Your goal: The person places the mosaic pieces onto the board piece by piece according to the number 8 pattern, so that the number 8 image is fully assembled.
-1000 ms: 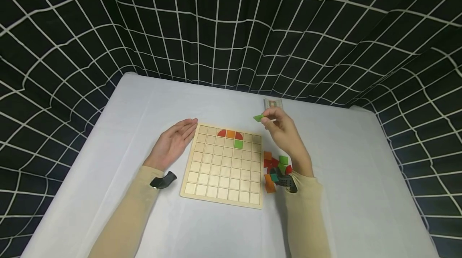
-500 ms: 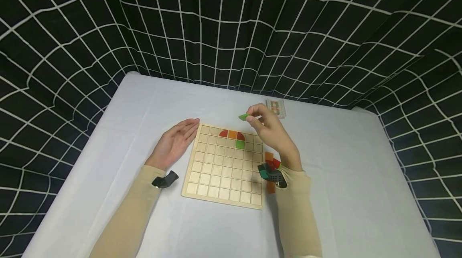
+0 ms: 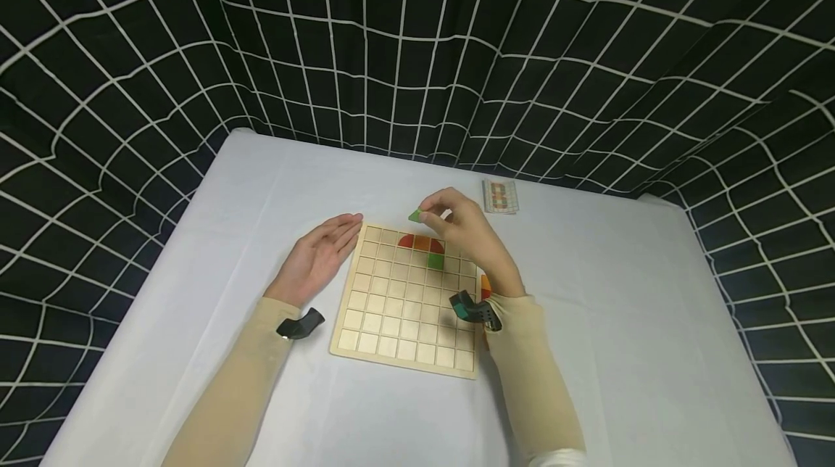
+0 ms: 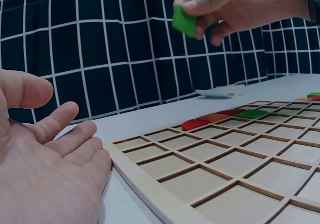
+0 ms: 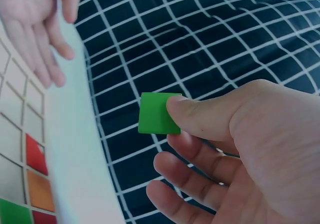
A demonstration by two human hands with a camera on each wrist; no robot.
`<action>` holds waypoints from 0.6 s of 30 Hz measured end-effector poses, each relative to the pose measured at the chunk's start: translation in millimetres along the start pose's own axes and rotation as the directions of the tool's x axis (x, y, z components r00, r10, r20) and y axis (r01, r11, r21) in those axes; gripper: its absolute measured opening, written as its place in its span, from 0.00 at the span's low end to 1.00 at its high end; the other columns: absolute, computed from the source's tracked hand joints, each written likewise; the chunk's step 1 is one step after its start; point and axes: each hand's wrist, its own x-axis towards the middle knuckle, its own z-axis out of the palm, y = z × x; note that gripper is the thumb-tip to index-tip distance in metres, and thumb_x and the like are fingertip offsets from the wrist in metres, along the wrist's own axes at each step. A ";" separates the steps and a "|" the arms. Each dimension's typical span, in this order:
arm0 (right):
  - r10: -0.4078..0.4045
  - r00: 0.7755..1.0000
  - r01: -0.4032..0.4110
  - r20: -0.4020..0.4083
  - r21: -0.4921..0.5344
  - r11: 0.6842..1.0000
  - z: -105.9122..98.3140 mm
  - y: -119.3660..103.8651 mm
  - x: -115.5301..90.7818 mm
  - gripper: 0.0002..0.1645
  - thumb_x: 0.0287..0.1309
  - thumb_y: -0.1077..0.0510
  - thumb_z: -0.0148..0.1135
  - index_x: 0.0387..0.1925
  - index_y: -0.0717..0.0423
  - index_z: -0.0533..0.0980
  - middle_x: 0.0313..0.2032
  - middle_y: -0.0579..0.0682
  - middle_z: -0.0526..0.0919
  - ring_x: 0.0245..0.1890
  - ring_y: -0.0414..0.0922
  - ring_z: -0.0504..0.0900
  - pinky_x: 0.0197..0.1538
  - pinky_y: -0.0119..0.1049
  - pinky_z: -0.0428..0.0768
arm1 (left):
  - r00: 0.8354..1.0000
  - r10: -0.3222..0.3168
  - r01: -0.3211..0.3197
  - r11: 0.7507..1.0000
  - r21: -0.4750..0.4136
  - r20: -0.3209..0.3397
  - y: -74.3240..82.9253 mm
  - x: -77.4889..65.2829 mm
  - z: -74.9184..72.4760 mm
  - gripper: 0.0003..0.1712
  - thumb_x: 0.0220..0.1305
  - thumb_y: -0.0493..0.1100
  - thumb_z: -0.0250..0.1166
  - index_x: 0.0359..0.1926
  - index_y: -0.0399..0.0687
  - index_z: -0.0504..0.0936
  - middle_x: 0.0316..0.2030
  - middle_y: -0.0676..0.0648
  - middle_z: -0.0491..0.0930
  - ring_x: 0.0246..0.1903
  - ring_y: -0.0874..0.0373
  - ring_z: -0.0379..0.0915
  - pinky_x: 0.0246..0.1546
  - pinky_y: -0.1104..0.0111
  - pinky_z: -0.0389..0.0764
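Note:
My right hand [image 3: 464,228] pinches a green square tile [image 5: 156,113] between thumb and fingers, held in the air above the far edge of the wooden grid board [image 3: 391,307]. In the board's far row sit a red rounded tile [image 4: 194,124], an orange square tile [image 5: 40,189] and a second red rounded tile [image 3: 437,245]. A green square tile [image 3: 435,261] fills the cell just in front of that second red one. Palm up, with fingers extended, my left hand [image 3: 314,260] lies beside the board's left edge and holds nothing.
A small stack of printed cards [image 3: 500,196] lies behind the board to the right. Loose orange and red tiles [image 3: 485,286] are partly hidden under my right forearm. Beyond the white table [image 3: 626,293] hangs a dark curtain [image 3: 417,46] with white grid lines.
My right hand has moved left with the green square tile, from right of the board to over its far edge. The left hand stays in place.

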 end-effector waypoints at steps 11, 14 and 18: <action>0.012 0.998 -0.006 0.054 -0.104 0.995 22.5 11.1 7.7 0.09 0.69 0.56 0.63 0.46 0.55 0.82 0.41 0.51 0.82 0.38 0.49 0.78 0.38 0.35 0.80 | 1.000 -0.006 0.006 1.000 -0.006 -0.003 0.4 -0.1 1.2 0.29 0.83 0.42 0.38 0.77 0.31 0.49 0.81 0.39 0.46 0.81 0.50 0.41 0.84 0.64 0.47; 0.025 0.997 -0.015 0.077 -0.120 0.993 27.5 14.2 8.5 0.09 0.69 0.56 0.62 0.47 0.55 0.82 0.42 0.50 0.82 0.39 0.47 0.79 0.39 0.35 0.81 | 1.000 -0.005 0.005 1.000 0.004 -0.001 0.8 -0.8 1.4 0.29 0.83 0.42 0.38 0.76 0.32 0.49 0.81 0.39 0.46 0.81 0.50 0.41 0.84 0.64 0.47; 0.039 0.993 -0.025 0.108 -0.124 0.992 32.2 17.4 9.2 0.10 0.69 0.56 0.61 0.47 0.55 0.82 0.43 0.51 0.83 0.39 0.46 0.81 0.42 0.36 0.83 | 1.000 -0.004 0.004 1.000 0.011 0.001 1.2 -1.4 1.2 0.29 0.83 0.42 0.37 0.76 0.32 0.49 0.81 0.39 0.45 0.81 0.50 0.41 0.84 0.64 0.47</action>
